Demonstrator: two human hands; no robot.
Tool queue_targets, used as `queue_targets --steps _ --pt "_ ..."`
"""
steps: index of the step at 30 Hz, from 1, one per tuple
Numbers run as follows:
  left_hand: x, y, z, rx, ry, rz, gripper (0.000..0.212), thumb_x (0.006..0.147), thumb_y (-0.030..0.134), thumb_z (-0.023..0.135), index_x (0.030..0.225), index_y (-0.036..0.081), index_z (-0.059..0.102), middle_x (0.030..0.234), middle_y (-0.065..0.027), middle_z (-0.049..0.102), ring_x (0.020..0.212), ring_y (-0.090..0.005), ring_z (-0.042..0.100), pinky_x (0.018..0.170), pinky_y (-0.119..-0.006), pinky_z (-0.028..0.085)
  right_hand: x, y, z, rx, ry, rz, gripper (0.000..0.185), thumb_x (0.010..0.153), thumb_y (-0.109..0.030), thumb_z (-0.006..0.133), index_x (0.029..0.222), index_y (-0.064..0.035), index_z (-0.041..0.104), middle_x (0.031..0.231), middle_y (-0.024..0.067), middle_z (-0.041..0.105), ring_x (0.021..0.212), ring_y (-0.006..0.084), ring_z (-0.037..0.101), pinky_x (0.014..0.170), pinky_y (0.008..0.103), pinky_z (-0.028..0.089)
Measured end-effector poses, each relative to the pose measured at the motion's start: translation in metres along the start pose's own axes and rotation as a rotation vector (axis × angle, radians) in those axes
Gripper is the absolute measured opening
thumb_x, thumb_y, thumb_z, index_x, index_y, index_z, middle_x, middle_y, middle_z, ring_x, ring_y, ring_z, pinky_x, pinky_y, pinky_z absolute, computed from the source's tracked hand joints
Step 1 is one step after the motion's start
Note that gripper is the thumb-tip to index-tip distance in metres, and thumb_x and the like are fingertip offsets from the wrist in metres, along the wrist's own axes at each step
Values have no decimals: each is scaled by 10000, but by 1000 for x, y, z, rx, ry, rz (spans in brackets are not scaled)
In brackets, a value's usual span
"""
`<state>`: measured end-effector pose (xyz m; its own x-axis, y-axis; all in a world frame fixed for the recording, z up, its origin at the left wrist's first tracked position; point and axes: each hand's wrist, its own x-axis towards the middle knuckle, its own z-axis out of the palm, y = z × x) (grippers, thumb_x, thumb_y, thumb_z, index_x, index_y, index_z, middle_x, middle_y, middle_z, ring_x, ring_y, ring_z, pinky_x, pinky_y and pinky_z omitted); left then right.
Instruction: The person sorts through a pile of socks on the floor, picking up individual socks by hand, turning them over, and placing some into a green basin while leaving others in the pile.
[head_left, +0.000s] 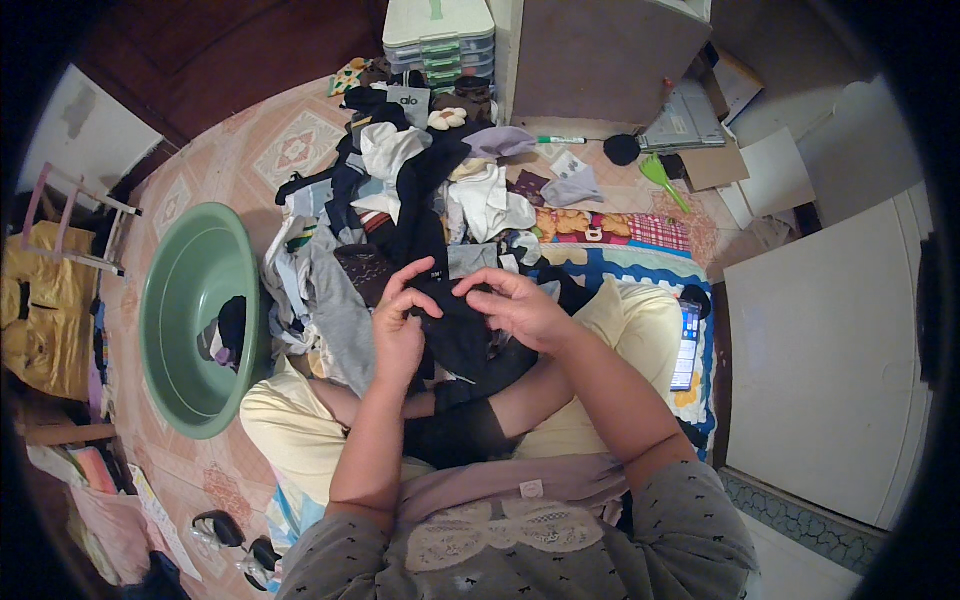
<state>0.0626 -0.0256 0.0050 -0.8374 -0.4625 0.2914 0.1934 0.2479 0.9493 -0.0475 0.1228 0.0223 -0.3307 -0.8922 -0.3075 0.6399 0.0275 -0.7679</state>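
My left hand (399, 326) and my right hand (525, 309) are raised over a heap of clothes, fingers bent and apart, with nothing in them. Beneath them spreads black clothing (469, 341). To the left of my left hand lies a grey garment (337, 292), with a dark patterned cloth (365, 271) beside it. Beyond my right hand are a grey piece of cloth (472, 260) and a white garment (487, 206). Farther off lie a white crumpled cloth (390, 154) and several socks, among them a lavender one (574, 186).
A green plastic basin (161, 322) on the tiled floor holds a few dark pieces of cloth (231, 330). A lit phone (683, 352) rests by my right knee. Beyond the heap stand a clear drawer unit (439, 56) and a cabinet (592, 67). A green brush-like tool (664, 180) lies right.
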Motion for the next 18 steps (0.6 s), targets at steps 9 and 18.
queue_targets --steps 9,18 --pt "-2 10 -5 -679 -238 -573 628 779 -37 530 1335 100 271 1133 -49 499 919 -114 515 741 -222 452 14 29 -10 -569 283 -625 119 707 34 597 810 -21 616 965 97 594 914 173 561 798 263 427" --pt "-5 0 5 -565 82 -583 255 762 -80 537 986 43 533 1016 -76 559 912 -148 544 792 -246 446 8 22 3 -481 187 -527 211 786 -111 603 992 -86 563 1062 74 524 898 143 535 726 245 441"
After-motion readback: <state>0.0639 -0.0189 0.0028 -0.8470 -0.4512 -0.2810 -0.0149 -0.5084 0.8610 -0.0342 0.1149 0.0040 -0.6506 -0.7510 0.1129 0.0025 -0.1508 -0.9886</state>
